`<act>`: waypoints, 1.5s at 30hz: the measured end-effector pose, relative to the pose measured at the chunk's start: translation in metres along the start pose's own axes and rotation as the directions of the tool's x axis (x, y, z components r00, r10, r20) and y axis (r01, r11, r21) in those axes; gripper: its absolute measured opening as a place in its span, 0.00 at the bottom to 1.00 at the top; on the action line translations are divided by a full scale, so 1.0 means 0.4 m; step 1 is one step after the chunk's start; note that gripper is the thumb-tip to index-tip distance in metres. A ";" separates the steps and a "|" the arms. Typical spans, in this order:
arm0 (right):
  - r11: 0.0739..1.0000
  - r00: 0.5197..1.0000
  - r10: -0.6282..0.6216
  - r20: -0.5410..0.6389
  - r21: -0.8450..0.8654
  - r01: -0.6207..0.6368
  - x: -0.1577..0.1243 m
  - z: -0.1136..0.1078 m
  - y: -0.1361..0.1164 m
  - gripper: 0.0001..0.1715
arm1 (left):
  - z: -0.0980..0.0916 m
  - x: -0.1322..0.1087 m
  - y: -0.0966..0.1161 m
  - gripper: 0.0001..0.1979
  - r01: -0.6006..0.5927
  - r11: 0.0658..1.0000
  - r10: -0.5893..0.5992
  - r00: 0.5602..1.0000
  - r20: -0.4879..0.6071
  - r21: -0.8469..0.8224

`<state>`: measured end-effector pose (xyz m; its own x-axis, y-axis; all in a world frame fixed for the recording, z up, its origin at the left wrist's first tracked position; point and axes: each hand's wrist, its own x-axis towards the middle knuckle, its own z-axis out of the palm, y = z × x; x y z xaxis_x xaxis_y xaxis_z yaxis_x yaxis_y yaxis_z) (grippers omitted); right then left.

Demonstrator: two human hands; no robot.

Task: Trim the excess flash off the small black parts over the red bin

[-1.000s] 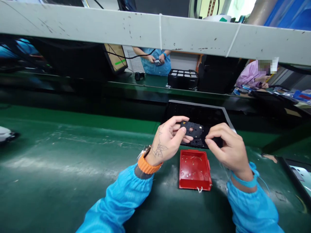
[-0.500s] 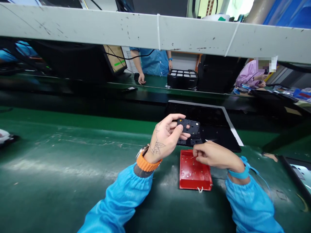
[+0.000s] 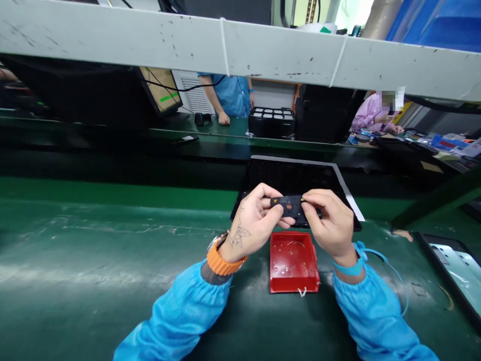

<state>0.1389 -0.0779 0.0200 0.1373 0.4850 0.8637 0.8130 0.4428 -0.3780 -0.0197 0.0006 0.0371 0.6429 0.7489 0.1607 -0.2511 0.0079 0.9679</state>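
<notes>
My left hand (image 3: 252,223) is closed on the left end of a small black plastic plate (image 3: 290,205), held above the green belt. My right hand (image 3: 329,223) pinches the plate's right end with thumb and forefinger; whether a small part sits between those fingertips I cannot tell. Directly below the hands lies a shallow red tray (image 3: 293,261) with a few tiny pale pieces in it. Behind the hands lies a flat black tray (image 3: 296,176) with a pale rim.
A grey beam (image 3: 240,47) runs across the top of the view. Beyond the belt (image 3: 93,260) a person in blue (image 3: 229,98) stands by a black compartment box (image 3: 272,122); another person in pink (image 3: 372,116) sits at the right. A dark framed panel (image 3: 453,271) lies at the right edge.
My right hand dipped into the red tray, then rose back to the black plate and now pinches its right end. The person in blue lowered a hand onto the far bench.
</notes>
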 end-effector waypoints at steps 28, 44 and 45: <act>0.961 0.962 -0.271 0.026 -0.049 0.272 -0.023 -0.001 0.000 0.18 | 0.000 -0.029 0.022 0.19 -0.025 0.984 0.011 0.997 0.080 0.177; 0.968 0.968 -0.248 -0.033 -0.031 0.247 -0.030 0.015 -0.001 0.14 | 0.007 -0.035 0.025 0.17 -0.051 0.963 0.043 0.998 0.036 0.263; 0.969 0.968 -0.248 -0.027 -0.031 0.247 -0.029 0.016 0.000 0.13 | 0.005 -0.035 0.023 0.16 -0.051 0.963 0.043 0.998 0.037 0.265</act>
<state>0.1338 -0.0788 0.0081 -0.0532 0.3396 0.9390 0.8387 0.5256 -0.1426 -0.0294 -0.0111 0.0442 0.6577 0.7237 0.2092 -0.0827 -0.2067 0.9749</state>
